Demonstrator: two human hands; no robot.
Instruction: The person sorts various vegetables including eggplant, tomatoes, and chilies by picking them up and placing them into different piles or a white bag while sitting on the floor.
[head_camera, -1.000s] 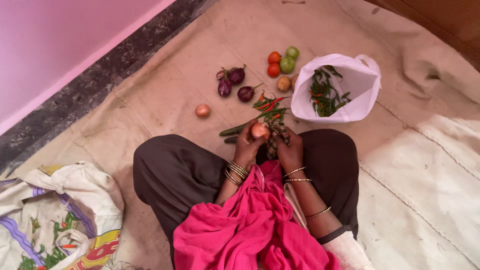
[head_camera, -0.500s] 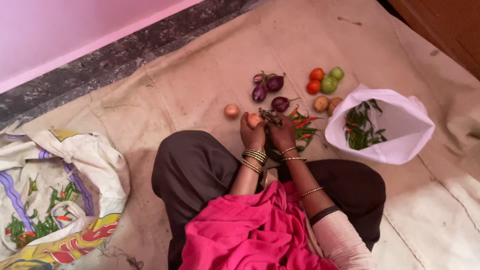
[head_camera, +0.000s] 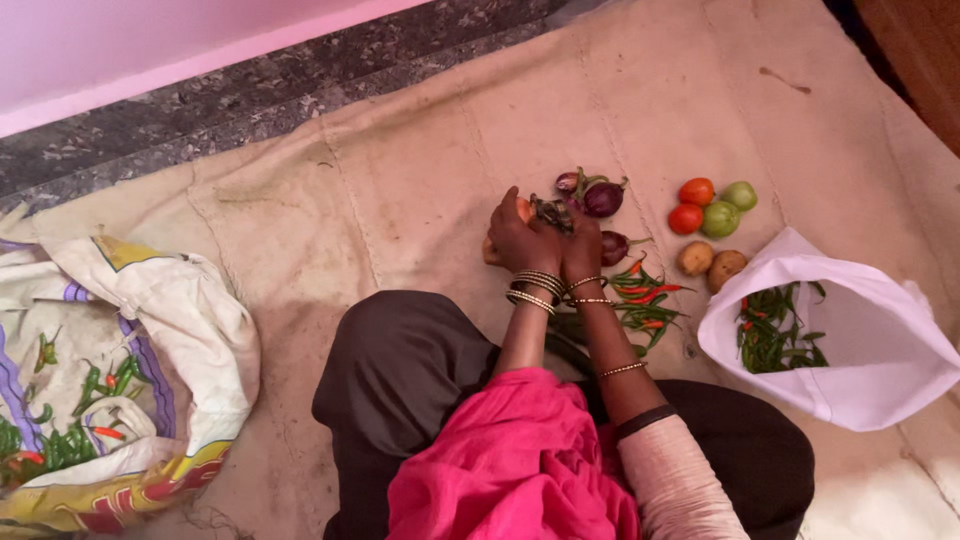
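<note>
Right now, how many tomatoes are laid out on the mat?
4: two red tomatoes and two green tomatoes, clustered on the mat above the white bag. Others may be hidden behind the hands.

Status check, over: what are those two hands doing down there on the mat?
Left hand closed on a pinkish onion. Right hand gripping a dark checked cloth bundle. Hands together beside the small aubergines; chillies lie near the wrists.

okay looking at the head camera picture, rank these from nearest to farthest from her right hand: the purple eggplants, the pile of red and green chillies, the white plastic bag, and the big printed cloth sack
From the right hand:
1. Small round purple eggplants, touching, just ahead.
2. Red and green chilli pile, close on the right, nearer her.
3. White plastic bag, far right.
4. Big printed cloth sack, far left, past the other hand.
</note>
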